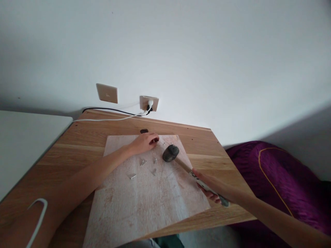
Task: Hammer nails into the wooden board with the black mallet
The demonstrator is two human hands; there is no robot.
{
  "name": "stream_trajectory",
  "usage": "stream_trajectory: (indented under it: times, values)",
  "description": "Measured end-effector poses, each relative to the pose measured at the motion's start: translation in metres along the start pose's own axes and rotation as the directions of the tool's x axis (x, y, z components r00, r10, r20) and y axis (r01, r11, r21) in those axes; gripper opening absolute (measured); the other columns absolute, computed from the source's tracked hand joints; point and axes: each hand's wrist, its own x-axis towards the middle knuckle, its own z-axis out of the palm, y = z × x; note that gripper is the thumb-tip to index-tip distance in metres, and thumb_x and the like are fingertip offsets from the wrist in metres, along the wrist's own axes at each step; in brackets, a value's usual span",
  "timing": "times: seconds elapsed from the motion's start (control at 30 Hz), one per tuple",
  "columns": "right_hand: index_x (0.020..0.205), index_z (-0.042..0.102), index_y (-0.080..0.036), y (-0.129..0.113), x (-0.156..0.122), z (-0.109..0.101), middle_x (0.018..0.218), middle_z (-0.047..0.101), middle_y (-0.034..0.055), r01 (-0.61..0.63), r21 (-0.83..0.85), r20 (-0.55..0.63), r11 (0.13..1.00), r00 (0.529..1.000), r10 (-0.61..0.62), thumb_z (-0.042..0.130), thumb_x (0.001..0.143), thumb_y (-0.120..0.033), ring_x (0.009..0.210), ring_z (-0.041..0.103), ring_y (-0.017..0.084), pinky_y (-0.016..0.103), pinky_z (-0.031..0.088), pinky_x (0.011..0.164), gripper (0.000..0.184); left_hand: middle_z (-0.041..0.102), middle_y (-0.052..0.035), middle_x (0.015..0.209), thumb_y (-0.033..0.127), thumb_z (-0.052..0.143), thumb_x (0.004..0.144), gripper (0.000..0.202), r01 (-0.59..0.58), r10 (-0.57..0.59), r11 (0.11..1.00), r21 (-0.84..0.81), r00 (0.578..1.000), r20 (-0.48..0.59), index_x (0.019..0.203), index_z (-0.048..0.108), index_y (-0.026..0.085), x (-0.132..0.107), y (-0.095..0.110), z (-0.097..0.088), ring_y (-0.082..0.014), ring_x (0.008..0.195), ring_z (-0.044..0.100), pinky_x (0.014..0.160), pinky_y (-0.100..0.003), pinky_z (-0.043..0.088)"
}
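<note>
A pale wooden board (pixel 144 199) lies on a wooden table (pixel 85 137). My left hand (pixel 143 142) rests at the board's far edge with its fingers pinched together, probably on a small nail too fine to make out. My right hand (pixel 209 187) grips the wooden handle of a hammer (pixel 171 153), whose dark head hovers just right of the left hand. Several nails (pixel 143 162) stand or lie on the board between my two arms.
A small dark object (pixel 144 131) lies on the table just beyond the board. Two wall plates, one with a white plug (pixel 149 103), sit above the table's far edge, with cables running left. A purple cushion (pixel 274 175) lies to the right. A white surface (pixel 26 137) adjoins the left.
</note>
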Motion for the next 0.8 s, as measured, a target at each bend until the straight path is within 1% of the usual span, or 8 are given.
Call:
stream_trajectory:
  times: [0.1,0.2,0.37,0.53,0.6,0.7,0.77,0.8]
  values:
    - [0.075,0.047,-0.019,0.005,-0.003,0.006,0.052,0.041,-0.0044,0.091,0.064,0.079,0.994,0.992,-0.096,0.033,0.091,-0.085,0.039,0.032,0.006,0.018,0.027,0.038,0.069,0.068,-0.0041,0.09,0.014,0.062,0.089,0.008,0.005,-0.005,1.0,-0.009,1.0,-0.002,0.096,0.064,0.016,0.0,-0.001,0.001,-0.0165,0.078,0.061,0.073,-0.028,0.045]
    - [0.075,0.044,-0.02,0.007,-0.005,0.01,0.05,0.039,-0.0054,0.144,0.047,0.071,0.988,0.987,-0.147,0.034,0.09,-0.085,0.038,0.03,0.006,0.018,0.026,0.038,0.068,0.068,-0.0038,0.089,0.014,0.062,0.089,0.007,0.009,-0.009,1.0,-0.008,1.0,-0.008,0.095,0.064,0.017,0.0,0.0,0.001,-0.0167,0.079,0.062,0.073,-0.027,0.044]
    - [0.075,0.038,-0.021,-0.002,-0.012,0.022,0.047,0.032,-0.0076,0.022,-0.007,-0.035,1.0,0.999,-0.022,0.025,0.099,-0.075,0.035,0.025,0.006,0.017,0.022,0.035,0.06,0.068,-0.0047,0.091,0.015,0.059,0.089,0.009,-0.002,0.002,1.0,-0.008,1.0,-0.004,0.097,0.064,0.017,0.0,0.002,-0.001,-0.0166,0.079,0.062,0.075,-0.028,0.046]
    - [0.078,0.038,-0.022,-0.003,-0.014,0.028,0.048,0.033,-0.0077,0.012,-0.025,-0.085,1.0,0.996,-0.014,0.024,0.099,-0.076,0.035,0.024,0.006,0.016,0.022,0.034,0.06,0.067,-0.0043,0.09,0.015,0.058,0.089,0.008,-0.003,0.003,1.0,-0.016,1.0,0.0,0.095,0.064,0.017,0.0,0.002,-0.001,-0.0167,0.078,0.061,0.074,-0.028,0.045]
    - [0.079,0.038,-0.022,0.0,-0.012,0.026,0.049,0.034,-0.0081,0.073,-0.058,-0.088,0.996,0.993,-0.078,0.03,0.094,-0.08,0.036,0.024,0.005,0.016,0.022,0.034,0.06,0.067,-0.0038,0.089,0.016,0.059,0.09,0.007,-0.004,0.004,1.0,-0.021,1.0,0.0,0.095,0.064,0.017,0.0,0.001,-0.001,-0.0167,0.079,0.061,0.074,-0.028,0.045]
    - [0.085,0.041,-0.023,0.006,-0.01,0.018,0.053,0.041,-0.008,0.249,-0.192,-0.074,0.949,0.961,-0.267,0.05,0.084,-0.082,0.036,0.028,0.005,0.017,0.022,0.033,0.059,0.067,-0.0033,0.088,0.015,0.059,0.091,0.008,-0.01,0.01,0.999,-0.03,1.0,-0.005,0.096,0.064,0.017,-0.001,-0.001,0.001,-0.0165,0.079,0.061,0.074,-0.028,0.045]
    - [0.085,0.045,-0.022,0.009,-0.01,0.013,0.057,0.044,-0.0063,0.353,-0.328,-0.099,0.877,0.91,-0.403,0.058,0.082,-0.074,0.039,0.034,0.007,0.019,0.024,0.035,0.054,0.067,-0.0035,0.09,0.015,0.059,0.09,0.008,-0.012,0.011,0.999,-0.04,1.0,-0.012,0.096,0.064,0.017,-0.001,-0.002,0.001,-0.0163,0.079,0.062,0.075,-0.027,0.045]
    - [0.081,0.047,-0.021,0.009,-0.01,0.012,0.059,0.044,-0.0048,0.4,-0.396,-0.126,0.827,0.868,-0.48,0.059,0.083,-0.07,0.044,0.037,0.008,0.019,0.026,0.039,0.05,0.067,-0.0035,0.09,0.014,0.06,0.09,0.008,-0.014,0.014,0.999,-0.043,1.0,-0.017,0.096,0.064,0.017,-0.001,-0.002,0.002,-0.0162,0.079,0.062,0.075,-0.027,0.045]
